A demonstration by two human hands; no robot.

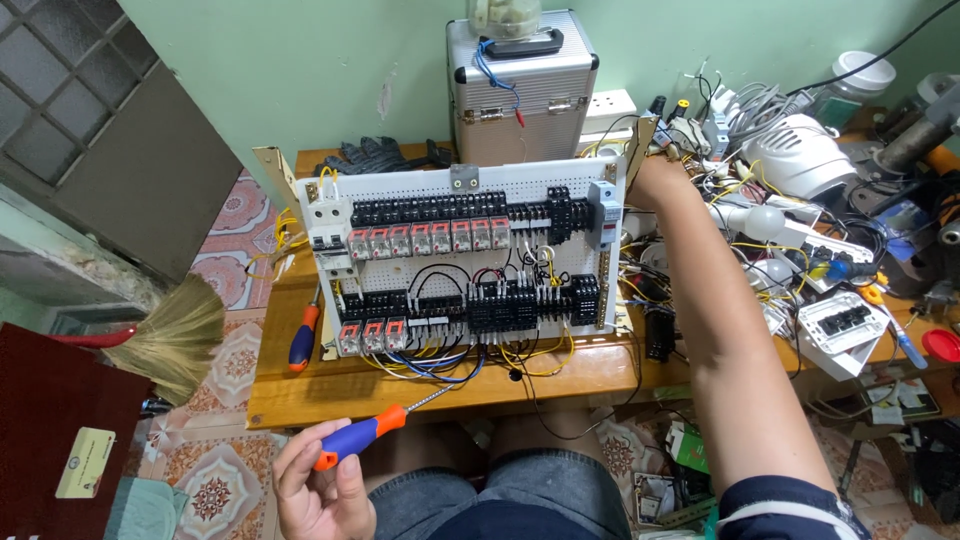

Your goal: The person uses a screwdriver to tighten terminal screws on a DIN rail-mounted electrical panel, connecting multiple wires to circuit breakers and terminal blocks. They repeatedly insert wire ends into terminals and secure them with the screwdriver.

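The left hand (pixel 318 487) is closed around a light, stiff screwdriver (pixel 372 432) by its grippy handle – the right hand (pixel 655 172) reaches behind the rigid, wire-laden relay panel (pixel 465 255) – its grip hidden

A pale green wall (pixel 300 70) stands behind a low wooden table (pixel 330 385). The floor (pixel 225 480) is laid with patterned tiles in red and cream. At the upper left a window (pixel 45 90) with a dark grid of panes lets in daylight.
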